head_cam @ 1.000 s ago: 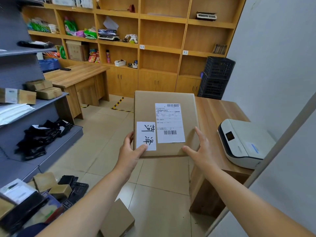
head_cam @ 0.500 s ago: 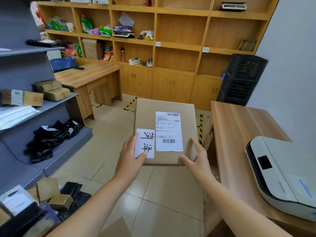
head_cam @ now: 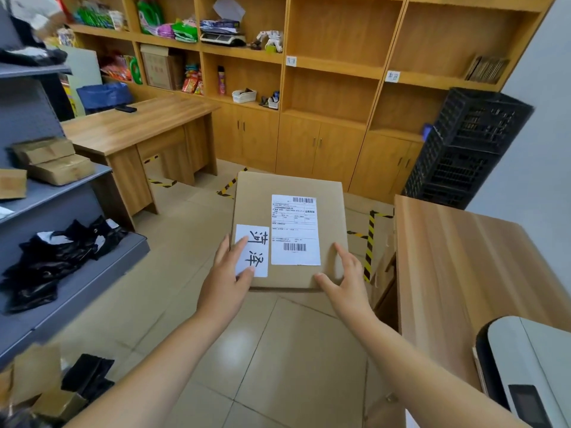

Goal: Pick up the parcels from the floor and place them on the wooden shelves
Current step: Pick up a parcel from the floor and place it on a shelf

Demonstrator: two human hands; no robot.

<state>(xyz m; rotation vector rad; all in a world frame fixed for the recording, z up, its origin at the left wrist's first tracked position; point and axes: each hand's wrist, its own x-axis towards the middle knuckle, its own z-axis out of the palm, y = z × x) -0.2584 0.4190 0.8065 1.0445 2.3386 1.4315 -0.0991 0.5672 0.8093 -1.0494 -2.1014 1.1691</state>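
Note:
A flat brown cardboard parcel (head_cam: 256,205) with a white shipping label and a smaller handwritten label is held level in front of me, above the tiled floor. My left hand (head_cam: 227,281) grips its near left corner, thumb on the small label. My right hand (head_cam: 346,279) grips its near right corner. The wooden shelves (head_cam: 333,69) stand straight ahead along the far wall, with several bare compartments on the right. More parcels and black bags (head_cam: 46,387) lie on the floor at the lower left.
A wooden counter (head_cam: 463,267) with a white machine (head_cam: 531,372) is on my right. Black crates (head_cam: 466,146) are stacked by the right wall. A wooden desk (head_cam: 139,125) and a grey metal rack (head_cam: 55,193) with boxes and black bags stand on the left.
I have moved forward past the near end of the counter, toward the wooden shelves, which look closer. Both hands keep the same grip on the parcel.

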